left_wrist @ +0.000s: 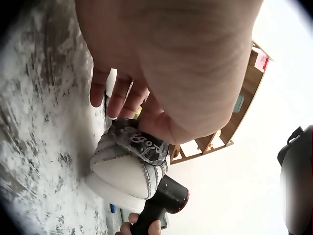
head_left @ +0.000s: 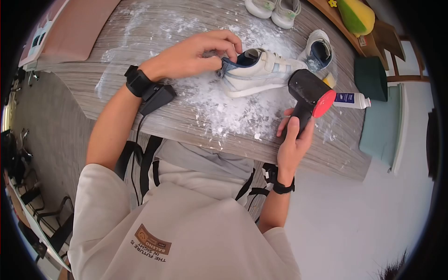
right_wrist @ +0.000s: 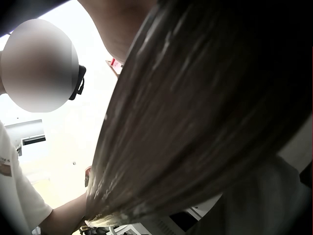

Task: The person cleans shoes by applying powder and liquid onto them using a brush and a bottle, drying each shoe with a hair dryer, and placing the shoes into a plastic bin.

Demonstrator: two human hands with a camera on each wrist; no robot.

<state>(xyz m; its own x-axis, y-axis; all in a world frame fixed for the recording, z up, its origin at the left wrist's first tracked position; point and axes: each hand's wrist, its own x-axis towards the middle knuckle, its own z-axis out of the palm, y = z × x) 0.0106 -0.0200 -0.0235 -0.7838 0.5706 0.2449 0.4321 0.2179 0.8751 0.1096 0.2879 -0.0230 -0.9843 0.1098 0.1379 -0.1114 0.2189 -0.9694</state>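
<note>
A white sneaker (head_left: 255, 80) with a blue lining and pale blue stripes sits on the powder-dusted table (head_left: 154, 128). At its heel, my left hand (head_left: 198, 55) pinches the collar. The left wrist view has the thumb at the dark, lettered heel tab (left_wrist: 139, 142), while the other fingers hang past the shoe. My right hand (head_left: 297, 144) grips the handle of a black hair dryer (head_left: 308, 87) with a red rear end. The dryer's head is beside the sneaker's toe. The table's edge fills much of the right wrist view and hides the hand and dryer there.
A second sneaker (head_left: 319, 50) lies behind the dryer, near a yellow sponge-like piece (head_left: 329, 80) and a white-and-blue tube (head_left: 351, 100). Another pair of white shoes (head_left: 274, 11) stands at the far edge. White powder (head_left: 228, 116) is scattered around. Shelves with a pear-shaped toy (head_left: 357, 17) stand beyond.
</note>
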